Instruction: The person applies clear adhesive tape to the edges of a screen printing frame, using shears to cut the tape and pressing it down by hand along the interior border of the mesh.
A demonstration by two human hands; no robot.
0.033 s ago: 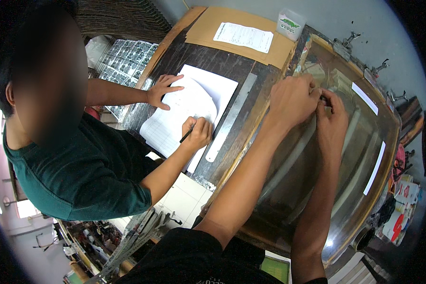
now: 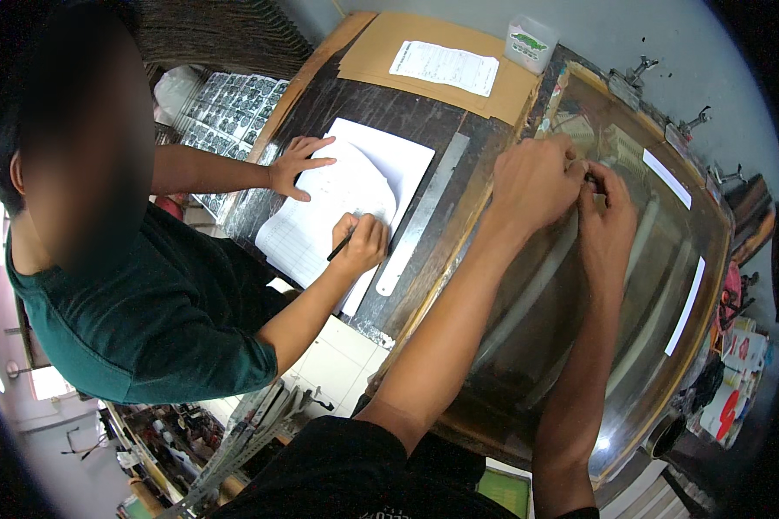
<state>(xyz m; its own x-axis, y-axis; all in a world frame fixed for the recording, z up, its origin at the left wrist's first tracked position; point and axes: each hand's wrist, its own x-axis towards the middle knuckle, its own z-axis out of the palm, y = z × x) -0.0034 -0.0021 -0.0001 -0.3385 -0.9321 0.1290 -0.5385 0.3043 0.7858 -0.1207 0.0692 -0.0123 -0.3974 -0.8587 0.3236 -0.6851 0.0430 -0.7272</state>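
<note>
Above the far part of a glass-topped table (image 2: 528,355), my two hands meet. My left hand (image 2: 537,182) is closed, with its fingertips pinched against those of my right hand (image 2: 608,212). The right hand is closed too, its thumb and forefinger curled together. Whatever they hold is too small and too covered by the fingers to make out. Two white strips lie on the glass to the right: one, the far strip (image 2: 667,180), is close to my right hand; the other, the near strip (image 2: 685,307), sits toward the right edge.
At left, a co-worker in a green shirt (image 2: 138,320) writes with a dark pen on a ruled paper (image 2: 307,233). A metal ruler (image 2: 424,214) lies between us. Brown cardboard (image 2: 376,56), a printed sheet (image 2: 446,67) and a plastic tub (image 2: 531,45) are at the back. Metal clamps (image 2: 634,73) line the far right edge.
</note>
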